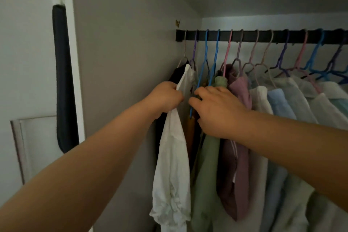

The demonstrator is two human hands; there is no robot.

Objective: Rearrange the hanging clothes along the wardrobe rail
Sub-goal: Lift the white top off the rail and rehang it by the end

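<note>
Fingers (178, 93) apparently pinch white garment (173, 156) on rail (263, 36).

The left hand (165, 98) grips a white garment (173, 156); just beside it, the right hand (216, 111) reaches among hangers under the rail (263, 36).
</note>
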